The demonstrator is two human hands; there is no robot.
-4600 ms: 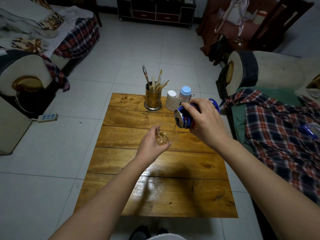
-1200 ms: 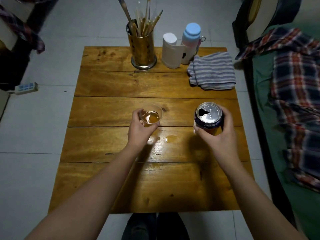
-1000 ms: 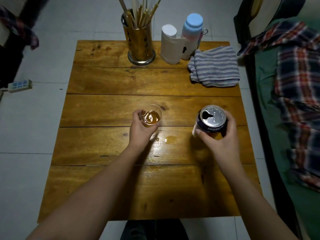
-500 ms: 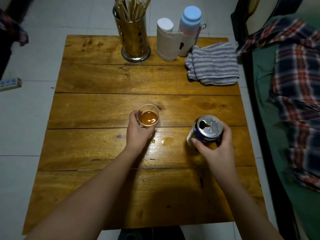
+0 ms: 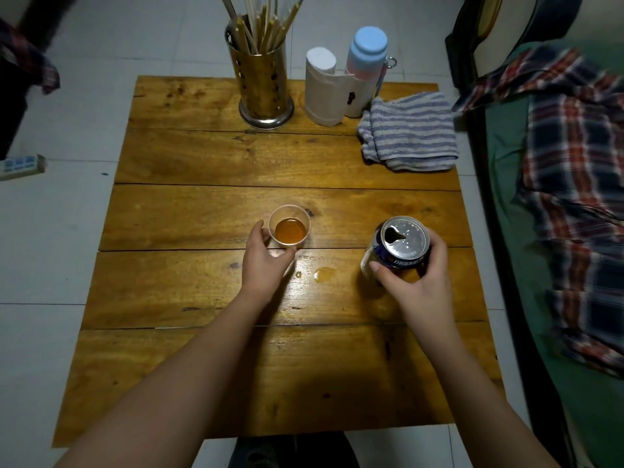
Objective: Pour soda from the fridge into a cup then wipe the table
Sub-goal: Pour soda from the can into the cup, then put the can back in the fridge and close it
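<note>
the right hand [image 5: 417, 278] is curled round the can [image 5: 396, 246], thumb on the near side and fingers wrapped behind, holding it upright or nearly so with its open top facing the camera. whether its base touches the table [image 5: 236, 366] i cannot tell; the hand covers the lower part. the upright hold suggests pouring is over and the can is being parked to free this hand.

the left hand [image 5: 265, 260] grips the cup [image 5: 289, 230], thumb on its left and fingers curved round the near side, probably to steady it. the cup stands near the table's middle, partly filled with amber soda, well apart from the can.

between the two hands, just nearer than the cup, a small puddle [image 5: 325, 274] and a drop [image 5: 298, 274] lie on the wood: the reason for the wipe to come. the towel [image 5: 408, 133] lies folded at the far right corner, within reach of the right hand once it lets go.

further back stand a holder [image 5: 263, 82] of sticks, a paper roll [image 5: 322, 89] and a bottle [image 5: 366, 62] just behind the roll. the stick tops are cut off by the frame, the can's label is too small to read, and the plaid cloth [image 5: 574, 170] on the right is blurred.
</note>
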